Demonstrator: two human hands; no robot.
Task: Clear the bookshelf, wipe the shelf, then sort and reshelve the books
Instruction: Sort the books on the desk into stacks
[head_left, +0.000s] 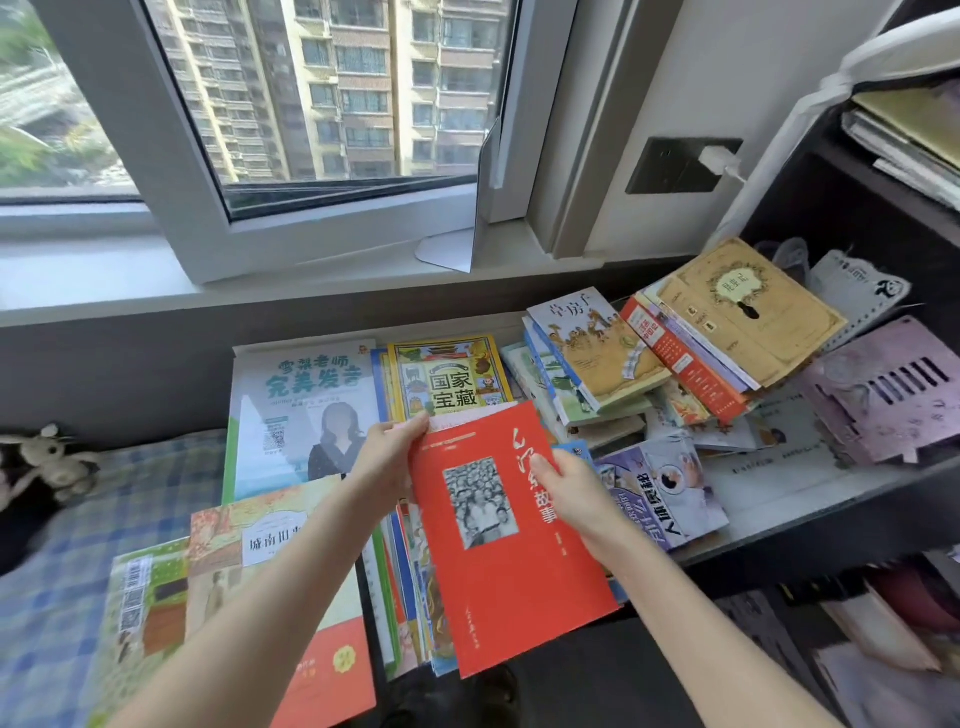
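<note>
A red book with a black-and-white photo on its cover lies on top of a slanting stack of thin books. My left hand grips its top left corner. My right hand holds its right edge, thumb on the cover. Behind it lie a yellow-framed book and a large white book with teal lettering. A messy pile of books covers the shelf board of the dark bookshelf on the right.
A bed with a blue checked sheet and a plush toy is at the left. More books lie at the lower left. A white bookend stands on the window sill. A pink perforated panel rests on the shelf.
</note>
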